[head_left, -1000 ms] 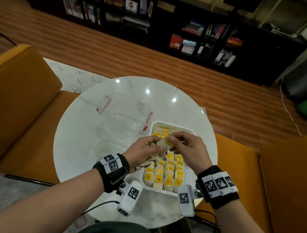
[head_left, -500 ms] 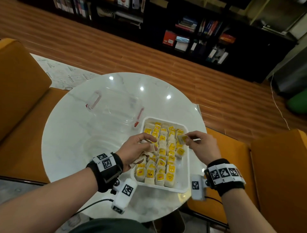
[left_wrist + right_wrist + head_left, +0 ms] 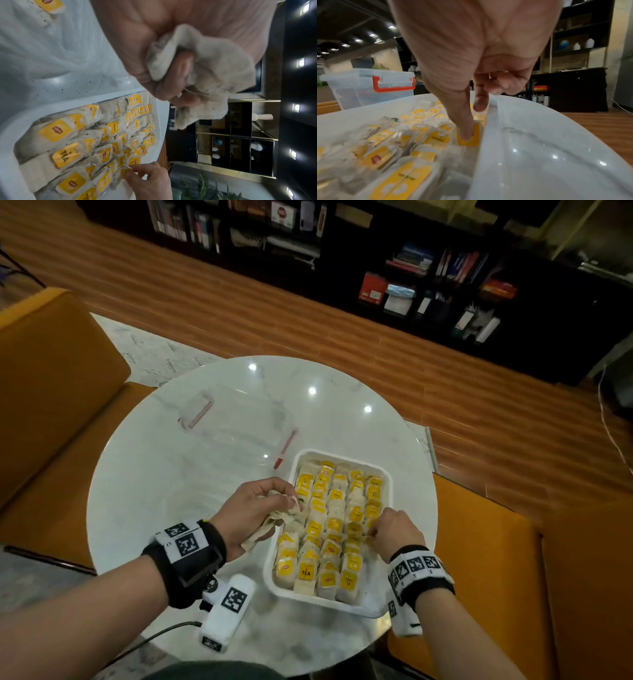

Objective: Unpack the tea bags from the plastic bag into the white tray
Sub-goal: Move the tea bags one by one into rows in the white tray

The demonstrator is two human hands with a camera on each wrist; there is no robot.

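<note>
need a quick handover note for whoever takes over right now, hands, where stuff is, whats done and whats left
Left hand: grips a small bunch of loose tea bags, held beside the left edge of the white tray.
Right hand: down at the tray's right side, fingertips setting one tea bag into the right-hand column.
Done: rows of tea bags with yellow tags fill most of the tray on the round table.
Left: seat this bag, then place the ones from the left hand. A clear plastic box stands behind the tray; no plastic bag is clearly visible.
</note>
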